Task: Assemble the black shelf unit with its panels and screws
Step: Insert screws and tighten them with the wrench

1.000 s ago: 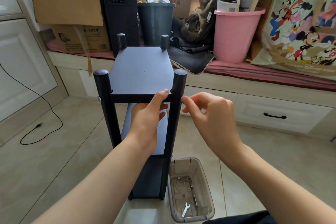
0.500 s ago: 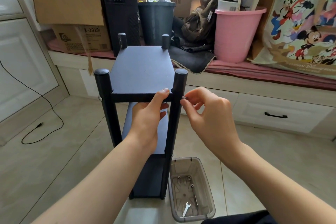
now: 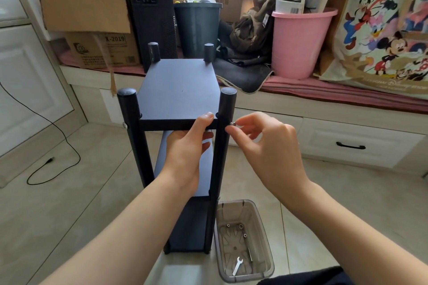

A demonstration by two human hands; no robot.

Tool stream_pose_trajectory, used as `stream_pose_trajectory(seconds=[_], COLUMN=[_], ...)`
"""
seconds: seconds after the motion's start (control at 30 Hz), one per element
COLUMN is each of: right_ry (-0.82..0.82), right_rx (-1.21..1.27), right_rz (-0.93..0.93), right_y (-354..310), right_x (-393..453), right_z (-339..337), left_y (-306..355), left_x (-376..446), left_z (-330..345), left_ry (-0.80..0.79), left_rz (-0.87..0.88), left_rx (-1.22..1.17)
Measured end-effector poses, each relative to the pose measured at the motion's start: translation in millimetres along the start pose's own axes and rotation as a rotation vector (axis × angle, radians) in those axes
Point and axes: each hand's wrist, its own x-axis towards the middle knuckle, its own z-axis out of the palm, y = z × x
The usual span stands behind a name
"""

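Shiny beige floor tiles fill the room, and a long white bench with a pink cushion is seen at the back. On the bench are stacked a brown cardboard box, a tall black computer tower, a dark round bin and a pink plastic bucket. A big cartoon-print bag is leaned at the far right. A thin black cable is curled on the floor at the left.

The tall black shelf unit with round posts is stood upright on the floor in the middle, just in front of the person. Three flat panels are seen in it, one above the other.

The front edge of the top black panel is gripped by the left hand, with the thumb on top and the fingers curled under. A small silver screw is pinched between the thumb and a finger of the right hand. The screw is held against the side of the near right black post, level with the top panel.

A clear grey plastic tub is set on the floor just beside the foot of that post. A small silver spanner and a few little metal bits are laid inside it.
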Motion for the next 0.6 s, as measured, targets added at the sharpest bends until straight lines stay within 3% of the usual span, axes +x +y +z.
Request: stream_pose_trajectory(seconds=[0.6], right_ry=[-0.020], right_rx=[-0.015], right_rz=[-0.019], right_y=[1.6], right_x=[0.2], right_z=[1.6], left_y=[1.0], left_x=[0.2], left_z=[0.1], left_ry=[-0.010], left_rz=[0.014], left_rx=[0.002])
